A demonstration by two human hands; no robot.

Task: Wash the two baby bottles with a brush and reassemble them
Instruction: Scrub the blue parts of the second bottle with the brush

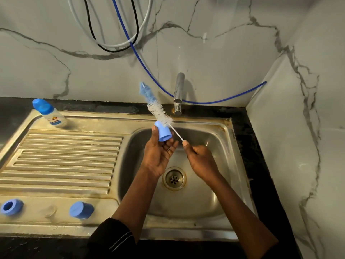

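The blue cap [164, 132] of a baby bottle is held over the basin [224, 146], pinched between the thumb and curled fingers of the left hand [160, 153], with its open mouth turned down toward the fingers. The right hand [200, 157] has its fingers clamped round the wire handle of the bottle brush [158, 111]. The bristles run up behind the cap's closed end, and I cannot tell whether they touch it or sit just clear. The brush is outside the cap, so the step in hand looks like scrubbing this cap. To do it well, the mouth should be turned toward the bristle tip and the brush fed in and twisted, with the thumb shifted to the rim so no patch is shielded. The tap [178, 94] shows no water running, so wetting likely comes first. One assembled baby bottle [50, 114] sits at the far corner of the drainboard [65, 156], while a blue collar ring [11, 206] and a second blue cap [81, 210] lie apart on its near edge — most of the job seems left.
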